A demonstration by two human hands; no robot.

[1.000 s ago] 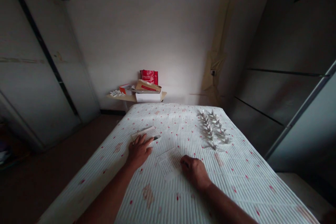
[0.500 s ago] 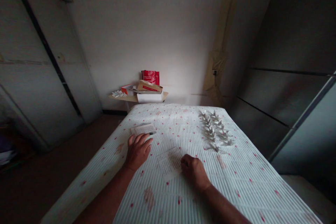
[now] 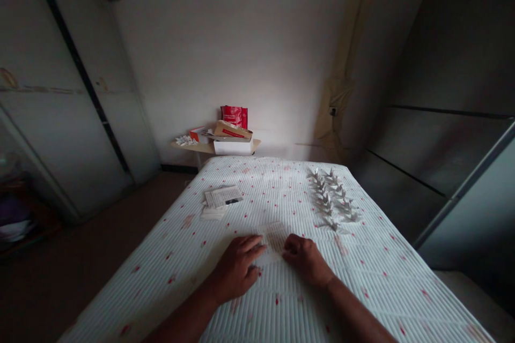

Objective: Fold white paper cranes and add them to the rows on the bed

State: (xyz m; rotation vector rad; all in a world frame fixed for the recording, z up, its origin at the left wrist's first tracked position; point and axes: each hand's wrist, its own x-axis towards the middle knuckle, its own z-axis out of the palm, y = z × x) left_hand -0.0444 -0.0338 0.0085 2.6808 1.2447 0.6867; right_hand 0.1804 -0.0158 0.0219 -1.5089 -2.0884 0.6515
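Note:
A square sheet of printed paper [image 3: 274,244] lies on the striped bedspread between my hands. Its right edge is pinched in the curled fingers of my right hand [image 3: 306,260]. My left hand [image 3: 240,267] rests over the left edge of the sheet, fingers stretched out and slightly apart. A few more printed sheets [image 3: 222,197] lie loosely overlapped beyond my left hand. To the right, several folded paper cranes [image 3: 326,198] stand in two rows.
The bed [image 3: 277,171] has a pale ribbed cover with red specks. Past its far end, a small table [image 3: 204,148] bears a white box [image 3: 232,147], a red bag [image 3: 234,115] and white folded pieces [image 3: 185,140]. Wardrobes [image 3: 426,134] flank the bed.
My left hand has come away from the loose sheets and moved right and nearer, onto the left side of the square sheet. My right hand keeps its pinch, with the view shifted slightly.

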